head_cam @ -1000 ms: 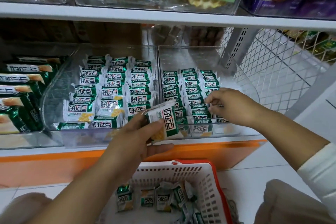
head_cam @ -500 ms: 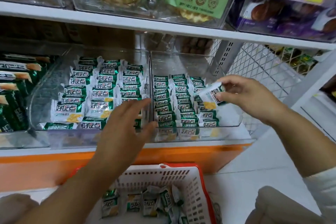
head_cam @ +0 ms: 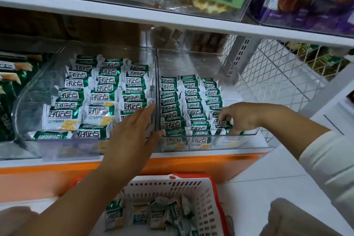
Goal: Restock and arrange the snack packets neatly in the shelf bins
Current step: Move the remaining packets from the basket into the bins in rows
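Two clear shelf bins hold rows of small green-and-white snack packets: the left bin (head_cam: 24, 101) and the right bin (head_cam: 251, 133). My left hand (head_cam: 134, 132) is flat and holds nothing, its fingers straight over the front of the left bin beside the divider. At the front of the right bin's rightmost row, my right hand (head_cam: 241, 117) reaches down. Its curled fingers pinch a snack packet (head_cam: 220, 122) among the standing ones. Below, a white basket with a red rim (head_cam: 210, 193) holds several loose packets (head_cam: 157, 216).
Dark green packets (head_cam: 7, 105) fill a bin at far left. The upper shelf (head_cam: 115, 11) carries bins of waffle biscuits and purple packs. A white wire mesh panel (head_cam: 277, 82) closes the right side. An orange strip (head_cam: 201, 163) runs along the shelf front.
The packet passed from my left hand to my right. My right hand has lowered it into the front of the right row. My left hand, now holding nothing, reached toward the bins.
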